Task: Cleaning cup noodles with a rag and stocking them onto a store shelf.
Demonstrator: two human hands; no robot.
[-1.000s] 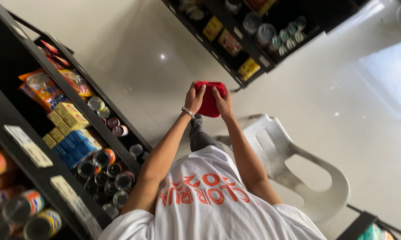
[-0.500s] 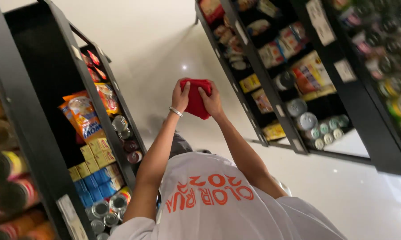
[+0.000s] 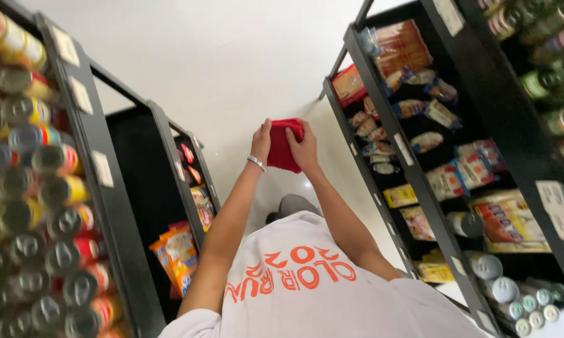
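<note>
— What did you have in your hands?

— A red folded cloth [image 3: 283, 145]. I held it out in front of me at arm's length, above the pale floor [image 3: 219, 69] of the aisle, between the two rows of black shelving.

— How were you gripping it?

— With both hands. My left hand [image 3: 262, 141] was closed on its left edge, fingers curled over the top corner. My right hand [image 3: 305, 149] was clamped on the right side, the thumb pressed against the cloth and the fingers wrapped behind it. The two hands sat close together, nearly touching across the fabric.

— Anything on your arms?

— A silver bracelet [image 3: 255, 163] on my left wrist, just below the cloth. I wore a white T-shirt [image 3: 313, 281] with orange lettering on the chest.

— And around you?

— On my left, a black shelf unit [image 3: 106, 206] packed with rows of cans [image 3: 38, 163], and further along some orange snack bags [image 3: 177, 253]. On my right, another black rack [image 3: 419, 181] holding packets of food [image 3: 399, 47] up top and tins [image 3: 501, 289] lower down. The cloth touched neither rack.
</note>
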